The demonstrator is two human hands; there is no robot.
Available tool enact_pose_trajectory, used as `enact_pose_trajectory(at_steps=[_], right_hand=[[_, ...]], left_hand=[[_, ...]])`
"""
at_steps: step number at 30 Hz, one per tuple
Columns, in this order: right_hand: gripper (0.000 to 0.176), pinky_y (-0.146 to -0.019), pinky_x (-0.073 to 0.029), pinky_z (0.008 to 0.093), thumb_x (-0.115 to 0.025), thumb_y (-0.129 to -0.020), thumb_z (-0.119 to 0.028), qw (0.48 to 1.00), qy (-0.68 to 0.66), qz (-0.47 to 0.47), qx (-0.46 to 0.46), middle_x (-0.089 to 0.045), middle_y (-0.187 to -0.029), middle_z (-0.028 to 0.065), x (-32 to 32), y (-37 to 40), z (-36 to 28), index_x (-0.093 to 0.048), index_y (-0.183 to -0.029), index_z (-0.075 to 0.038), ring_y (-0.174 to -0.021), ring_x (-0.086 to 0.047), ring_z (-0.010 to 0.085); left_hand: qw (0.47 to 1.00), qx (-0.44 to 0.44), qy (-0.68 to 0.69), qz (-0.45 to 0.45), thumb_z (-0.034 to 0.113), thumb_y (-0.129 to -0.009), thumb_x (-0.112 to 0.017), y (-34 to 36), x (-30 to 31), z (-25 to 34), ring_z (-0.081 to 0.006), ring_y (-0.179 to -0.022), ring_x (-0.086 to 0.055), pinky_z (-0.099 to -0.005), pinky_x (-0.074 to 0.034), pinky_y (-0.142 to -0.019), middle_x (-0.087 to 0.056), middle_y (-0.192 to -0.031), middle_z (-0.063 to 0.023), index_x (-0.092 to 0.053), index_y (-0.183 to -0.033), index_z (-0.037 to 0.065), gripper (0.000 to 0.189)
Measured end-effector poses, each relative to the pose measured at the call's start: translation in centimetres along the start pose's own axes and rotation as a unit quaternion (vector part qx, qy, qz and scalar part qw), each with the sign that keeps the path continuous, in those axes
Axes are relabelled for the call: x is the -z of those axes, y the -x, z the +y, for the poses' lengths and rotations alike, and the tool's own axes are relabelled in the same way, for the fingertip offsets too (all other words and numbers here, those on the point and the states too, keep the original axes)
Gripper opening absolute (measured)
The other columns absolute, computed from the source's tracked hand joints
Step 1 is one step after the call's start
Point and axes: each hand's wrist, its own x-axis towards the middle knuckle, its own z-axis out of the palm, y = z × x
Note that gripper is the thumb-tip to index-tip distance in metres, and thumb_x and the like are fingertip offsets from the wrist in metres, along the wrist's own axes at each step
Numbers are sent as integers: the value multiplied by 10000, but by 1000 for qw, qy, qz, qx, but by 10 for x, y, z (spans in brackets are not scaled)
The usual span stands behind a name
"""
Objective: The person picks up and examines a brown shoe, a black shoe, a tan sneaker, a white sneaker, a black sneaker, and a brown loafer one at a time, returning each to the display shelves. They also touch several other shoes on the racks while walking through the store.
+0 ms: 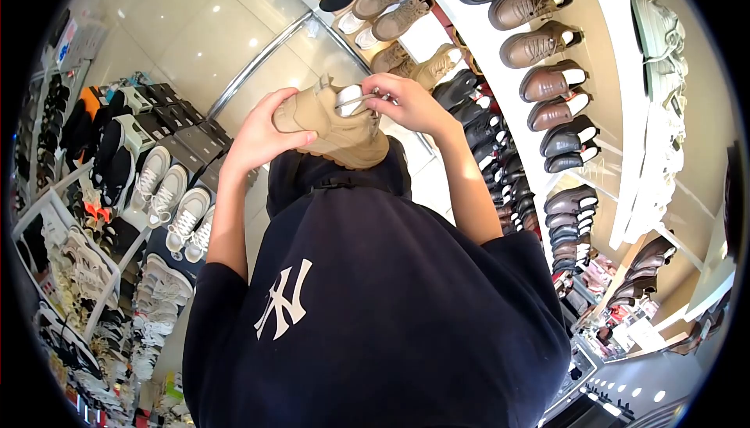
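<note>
Raised left hand (262, 137) clasps a tan suede lace-up shoe (344, 133), right hand (408, 104) pinches its opening, above a navy T-shirt (391, 326) reading "NY".

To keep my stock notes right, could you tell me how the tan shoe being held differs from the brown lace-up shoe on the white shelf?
The tan shoe is light beige; the brown shoe is darker. The tan shoe is held up by the left hand and right hand; the brown shoe rests in a row on the shelf. Both are closed, brownish shoes.
</note>
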Motion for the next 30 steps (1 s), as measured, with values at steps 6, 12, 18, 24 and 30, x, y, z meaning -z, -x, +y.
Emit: enact_pose_trajectory(at_steps=[6, 12, 18, 24, 30], right_hand=[[137, -785, -462, 311, -546, -871, -79, 998, 4, -48, -35, -565, -1102, 91, 15, 11, 1, -542, -1001, -36, -913, -572, 225], [144, -812, -461, 345, -534, -858, -46, 998, 51, -3, 27, -526, -1226, 120, 11, 30, -13, -597, -986, -31, -1006, -568, 281], [213, -810, -463, 344, -513, -840, 9, 996, 82, -44, -14, -497, -1263, 122, 16, 33, -18, -567, -1036, -54, -982, -572, 288], [241, -820, -463, 323, -498, -827, 46, 993, 39, -109, -6, -498, -1241, 118, 31, 41, -21, -566, -1040, -46, -992, -572, 252], [270, -885, -445, 351, -571, -818, -59, 996, 30, -77, -23, -476, -1290, 162, 14, 36, -16, -581, -1086, -92, -1082, -541, 307]], left_hand=[[997, -39, -48, -48, 237, -647, -790, -21, -5, 12, -210, -1067, -521, -311, -397, -933, -545, -1151, -139, -478, -1225, -21, 707], [993, -59, -52, -86, 243, -650, -790, -27, -4, 13, -225, -1093, -511, -318, -389, -943, -532, -1171, -142, -474, -1229, -15, 708], [990, -87, -48, -99, 224, -649, -786, -28, -5, 12, -239, -1121, -488, -326, -364, -965, -512, -1183, -132, -471, -1230, -7, 700], [984, -142, -16, -107, 199, -647, -780, -24, -15, -1, -238, -1128, -475, -328, -358, -970, -493, -1173, -114, -474, -1214, 6, 672], [990, -124, 3, -67, 198, -641, -782, -16, -14, -20, -242, -1140, -474, -326, -362, -975, -492, -1198, -116, -485, -1213, 18, 669]])
